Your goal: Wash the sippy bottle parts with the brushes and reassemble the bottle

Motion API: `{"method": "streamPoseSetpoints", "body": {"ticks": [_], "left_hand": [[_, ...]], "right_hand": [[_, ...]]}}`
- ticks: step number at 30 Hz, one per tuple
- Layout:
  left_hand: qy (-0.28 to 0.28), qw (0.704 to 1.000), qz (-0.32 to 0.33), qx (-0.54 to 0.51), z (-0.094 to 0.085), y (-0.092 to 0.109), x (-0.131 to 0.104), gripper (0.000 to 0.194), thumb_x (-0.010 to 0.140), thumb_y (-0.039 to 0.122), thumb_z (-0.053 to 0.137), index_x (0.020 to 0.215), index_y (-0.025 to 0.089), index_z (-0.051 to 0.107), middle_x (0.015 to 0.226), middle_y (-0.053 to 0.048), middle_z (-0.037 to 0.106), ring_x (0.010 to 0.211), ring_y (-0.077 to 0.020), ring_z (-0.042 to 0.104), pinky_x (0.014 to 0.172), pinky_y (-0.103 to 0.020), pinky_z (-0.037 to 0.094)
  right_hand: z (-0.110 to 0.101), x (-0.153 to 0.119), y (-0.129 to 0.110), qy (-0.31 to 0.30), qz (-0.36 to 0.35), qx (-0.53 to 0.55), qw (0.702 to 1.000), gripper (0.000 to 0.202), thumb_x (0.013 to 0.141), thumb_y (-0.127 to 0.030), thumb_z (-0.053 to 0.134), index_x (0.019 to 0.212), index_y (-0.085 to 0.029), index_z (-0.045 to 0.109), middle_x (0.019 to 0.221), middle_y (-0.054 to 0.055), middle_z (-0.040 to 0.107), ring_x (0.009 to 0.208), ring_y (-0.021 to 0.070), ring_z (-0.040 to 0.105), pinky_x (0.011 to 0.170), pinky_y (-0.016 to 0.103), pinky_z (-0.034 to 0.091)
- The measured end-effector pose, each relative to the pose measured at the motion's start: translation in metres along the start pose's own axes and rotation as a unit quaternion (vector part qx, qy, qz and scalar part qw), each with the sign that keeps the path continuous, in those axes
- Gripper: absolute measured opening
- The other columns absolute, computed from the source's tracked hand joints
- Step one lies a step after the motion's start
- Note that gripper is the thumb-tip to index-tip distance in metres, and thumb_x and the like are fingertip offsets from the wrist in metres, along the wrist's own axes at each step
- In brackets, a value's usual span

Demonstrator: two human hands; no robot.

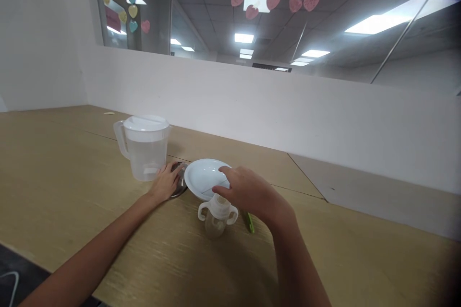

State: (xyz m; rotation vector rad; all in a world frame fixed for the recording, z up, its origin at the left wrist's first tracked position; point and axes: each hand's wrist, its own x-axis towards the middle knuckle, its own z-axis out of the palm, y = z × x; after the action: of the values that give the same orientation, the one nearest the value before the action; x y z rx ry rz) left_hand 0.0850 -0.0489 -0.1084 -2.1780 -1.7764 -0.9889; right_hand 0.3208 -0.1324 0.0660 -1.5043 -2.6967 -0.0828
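Observation:
My left hand is at a shiny metal bowl, fingers curled over its edge; part of the bowl is hidden. Just right of it lies a white plate, apparently touching the bowl. Above the plate's right side hovers my right hand, thumb and forefinger apart with nothing between them. Below that hand stands a clear baby bottle with a white collar and two side handles. A green strip-like thing pokes out beneath my right hand, its other end hidden.
A lidded clear plastic pitcher holding clear liquid stands to the left, behind my left hand. The wooden table meets a white wall at the back. Above is a window with heart-shaped paper notes.

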Motion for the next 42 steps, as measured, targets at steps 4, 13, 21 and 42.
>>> {"method": "streamPoseSetpoints", "body": {"ticks": [4,13,21,42], "left_hand": [[-0.019,0.996,-0.01,0.084,-0.006,0.006,0.0,0.035,0.089,0.029,0.038,0.119,0.021,0.054,0.118,-0.011,0.052,0.104,-0.0289,0.047,0.087,-0.044,0.038],[-0.044,0.99,-0.055,0.124,-0.014,0.015,0.001,0.028,0.084,0.033,0.048,0.101,0.012,0.054,0.093,-0.012,0.063,0.09,-0.0278,0.056,0.078,-0.038,0.041],[0.285,0.956,0.0,-0.062,-0.064,0.052,0.002,0.037,0.08,0.029,0.057,0.113,0.015,0.047,0.11,-0.011,0.059,0.101,-0.0236,0.056,0.083,-0.035,0.047],[-0.077,0.952,0.103,-0.279,-0.019,0.104,-0.038,0.07,0.069,0.045,0.067,0.129,0.021,0.039,0.121,-0.011,0.055,0.112,-0.029,0.049,0.093,-0.045,0.04]], "right_hand": [[-0.001,0.0,0.0,0.006,0.001,0.003,1.0,0.035,0.087,-0.038,0.047,0.109,-0.014,0.059,0.097,0.01,0.065,0.085,0.0215,0.06,0.067,0.029,0.039],[0.001,0.001,0.002,0.008,-0.007,0.012,1.0,0.036,0.086,-0.037,0.047,0.112,-0.014,0.057,0.093,0.011,0.066,0.084,0.0225,0.061,0.065,0.029,0.04],[-0.004,0.001,0.006,0.091,-0.027,0.042,0.995,0.04,0.082,-0.032,0.055,0.119,-0.016,0.052,0.094,0.009,0.067,0.083,0.0233,0.061,0.068,0.032,0.043],[-0.004,0.001,0.034,-0.05,-0.177,0.124,0.975,0.045,0.07,-0.005,0.051,0.112,-0.02,0.052,0.103,0.006,0.058,0.094,0.0191,0.053,0.076,0.03,0.044]]}}
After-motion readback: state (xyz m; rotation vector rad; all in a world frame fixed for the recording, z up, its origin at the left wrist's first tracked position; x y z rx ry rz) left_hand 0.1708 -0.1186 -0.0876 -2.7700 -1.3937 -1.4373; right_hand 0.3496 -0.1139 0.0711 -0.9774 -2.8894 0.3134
